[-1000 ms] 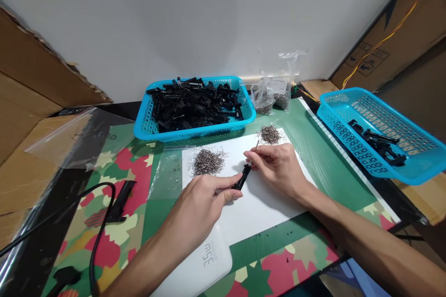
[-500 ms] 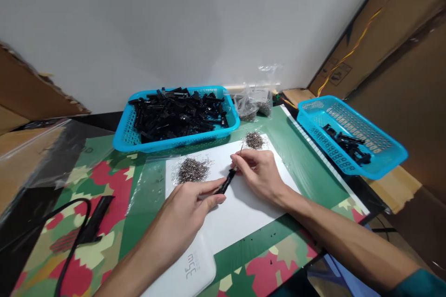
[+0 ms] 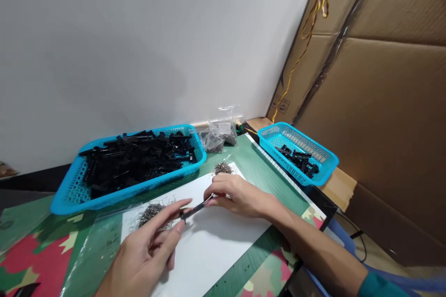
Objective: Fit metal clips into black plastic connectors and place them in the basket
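Observation:
Over the white sheet, a slim black plastic part lies slanted between my two hands. My left hand has its thumb and forefinger at the near end of it, with the other fingers curled below. The far end sits in a pinch of my right hand; whether a small metal piece is also there, I cannot make out. A heap of small metal pieces is beside my left hand, partly covered by it. Just beyond my right hand is a smaller metal heap.
A blue basket piled with black parts stands at the back left. Another blue basket at the right has fewer black parts. Clear bags of small metal pieces stand between them. Cardboard walls the right side.
The view has swung to the right. The black part has turned to a flatter slant, and my right hand has shifted to its far end. Black parts still lie in both baskets.

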A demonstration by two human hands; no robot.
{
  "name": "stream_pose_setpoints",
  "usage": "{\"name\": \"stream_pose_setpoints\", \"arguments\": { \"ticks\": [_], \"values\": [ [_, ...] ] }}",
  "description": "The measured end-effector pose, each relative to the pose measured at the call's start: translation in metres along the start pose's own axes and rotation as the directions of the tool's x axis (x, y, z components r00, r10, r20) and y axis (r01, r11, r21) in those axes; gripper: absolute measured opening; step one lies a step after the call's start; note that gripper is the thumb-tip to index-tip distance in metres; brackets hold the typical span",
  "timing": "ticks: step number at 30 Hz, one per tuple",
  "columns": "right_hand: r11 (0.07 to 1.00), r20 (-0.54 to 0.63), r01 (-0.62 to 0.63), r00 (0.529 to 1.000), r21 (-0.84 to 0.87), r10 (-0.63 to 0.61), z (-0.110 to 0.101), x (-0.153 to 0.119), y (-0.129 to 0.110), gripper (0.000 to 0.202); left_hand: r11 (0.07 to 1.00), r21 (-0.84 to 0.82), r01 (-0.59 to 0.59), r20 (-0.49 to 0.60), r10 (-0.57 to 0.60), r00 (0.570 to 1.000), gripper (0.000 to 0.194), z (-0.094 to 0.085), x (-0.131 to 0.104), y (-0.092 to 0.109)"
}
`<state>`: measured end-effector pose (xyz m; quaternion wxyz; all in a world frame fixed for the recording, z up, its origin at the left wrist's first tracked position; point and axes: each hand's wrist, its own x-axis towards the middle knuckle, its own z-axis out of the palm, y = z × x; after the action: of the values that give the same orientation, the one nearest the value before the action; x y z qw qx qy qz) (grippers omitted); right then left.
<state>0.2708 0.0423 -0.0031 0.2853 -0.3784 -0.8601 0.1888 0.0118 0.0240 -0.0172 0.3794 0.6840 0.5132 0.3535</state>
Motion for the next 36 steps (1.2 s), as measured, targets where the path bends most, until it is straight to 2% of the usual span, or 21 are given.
{"name": "stream_pose_setpoints", "arguments": {
  "ticks": [1, 3, 4, 5, 6, 8, 10, 12, 13, 15, 17, 20, 22, 25, 28, 30, 31, 32, 33, 34, 36],
  "values": [
    [0.999, -0.055, -0.020, 0.998, -0.042, 0.017, -0.006, -0.003, 0.003, 0.016, 1.000, 0.007, -0.018, 0.032, 0.018, 0.999, 0.060, -0.001, 0.001, -0.003],
    [0.970, -0.212, -0.190, 0.965, -0.149, 0.156, -0.027, -0.015, 0.011, 0.017, 0.999, 0.027, -0.047, 0.015, 0.047, 0.999, 0.062, -0.003, 0.003, -0.010],
    [0.919, -0.307, -0.343, 0.911, -0.194, 0.275, -0.041, -0.023, 0.017, 0.016, 0.998, 0.043, -0.055, -0.015, 0.056, 0.998, 0.060, -0.003, 0.003, -0.013],
    [0.814, -0.400, -0.533, 0.815, -0.232, 0.420, -0.058, -0.034, 0.023, 0.018, 0.996, 0.066, -0.060, -0.040, 0.062, 0.997, 0.057, -0.002, 0.003, -0.015],
    [0.736, -0.461, -0.630, 0.744, -0.245, 0.484, -0.076, -0.045, 0.031, 0.023, 0.993, 0.092, -0.067, -0.056, 0.073, 0.996, 0.052, -0.001, 0.003, -0.016],
    [0.610, -0.517, -0.749, 0.641, -0.259, 0.568, -0.112, -0.069, 0.047, 0.034, 0.986, 0.130, -0.109, -0.052, 0.117, 0.992, 0.043, 0.002, 0.002, -0.016],
    [0.447, -0.561, -0.857, 0.509, -0.256, 0.653, -0.143, -0.090, 0.065, 0.037, 0.974, 0.152, -0.171, -0.017, 0.175, 0.984, 0.036, 0.003, 0.003, -0.013],
    [0.292, -0.587, -0.925, 0.380, -0.243, 0.715, -0.162, -0.106, 0.082, 0.032, 0.961, 0.168, -0.222, 0.030, 0.220, 0.975, 0.032, 0.001, 0.003, -0.011],
    [0.238, -0.580, -0.940, 0.337, -0.243, 0.741, -0.167, -0.111, 0.090, 0.031, 0.956, 0.177, -0.236, 0.049, 0.230, 0.972, 0.031, -0.001, 0.004, -0.010],
    [0.170, -0.548, -0.952, 0.287, -0.255, 0.786, -0.171, -0.118, 0.102, 0.031, 0.951, 0.188, -0.245, 0.076, 0.235, 0.969, 0.029, -0.004, 0.004, -0.010],
    [0.142, -0.507, -0.949, 0.272, -0.280, 0.818, -0.171, -0.120, 0.111, 0.030, 0.957, 0.185, -0.223, 0.078, 0.212, 0.974, 0.030, -0.006, 0.003, -0.009],
    [0.114, -0.460, -0.938, 0.263, -0.326, 0.848, -0.172, -0.118, 0.114, 0.024, 0.978, 0.159, -0.132, 0.015, 0.131, 0.991, 0.033, -0.008, 0.001, -0.004],
    [0.090, -0.452, -0.931, 0.254, -0.353, 0.855, -0.174, -0.114, 0.111, 0.016, 0.995, 0.082, -0.047, -0.063, 0.053, 0.997, 0.036, -0.009, -0.001, 0.003],
    [0.082, -0.475, -0.919, 0.273, -0.385, 0.836, -0.178, -0.102, 0.096, 0.019, 0.989, -0.143, 0.036, -0.186, -0.062, 0.981, 0.041, -0.012, -0.004, 0.015],
    [0.182, -0.490, -0.892, 0.386, -0.414, 0.782, -0.169, -0.077, 0.071, 0.032, 0.954, -0.301, 0.001, -0.297, -0.095, 0.950, 0.033, -0.017, -0.003, 0.023],
    [0.312, -0.459, -0.846, 0.505, -0.433, 0.731, -0.154, -0.054, 0.049, 0.037, 0.932, -0.359, -0.045, -0.378, -0.101, 0.921, 0.025, -0.020, -0.001, 0.025],
    [0.414, -0.421, -0.798, 0.589, -0.438, 0.690, -0.142, -0.042, 0.038, 0.036, 0.921, -0.384, -0.067, -0.411, -0.106, 0.906, 0.021, -0.021, 0.000, 0.026],
    [0.607, -0.346, -0.683, 0.730, -0.407, 0.589, -0.130, -0.030, 0.027, 0.034, 0.908, -0.410, -0.083, -0.435, -0.114, 0.893, 0.018, -0.022, 0.001, 0.026],
    [0.763, -0.267, -0.545, 0.838, -0.348, 0.477, -0.115, -0.019, 0.018, 0.033, 0.894, -0.439, -0.093, -0.451, -0.130, 0.883, 0.016, -0.024, 0.001, 0.026],
    [0.858, -0.179, -0.427, 0.903, -0.284, 0.390, -0.101, -0.008, 0.011, 0.034, 0.876, -0.473, -0.095, -0.459, -0.152, 0.875, 0.014, -0.025, 0.002, 0.026],
    [0.926, -0.054, -0.312, 0.950, -0.213, 0.307, -0.072, 0.010, 0.003, 0.033, 0.844, -0.530, -0.087, -0.462, -0.201, 0.864, 0.015, -0.026, 0.004, 0.026]
  ]
}}
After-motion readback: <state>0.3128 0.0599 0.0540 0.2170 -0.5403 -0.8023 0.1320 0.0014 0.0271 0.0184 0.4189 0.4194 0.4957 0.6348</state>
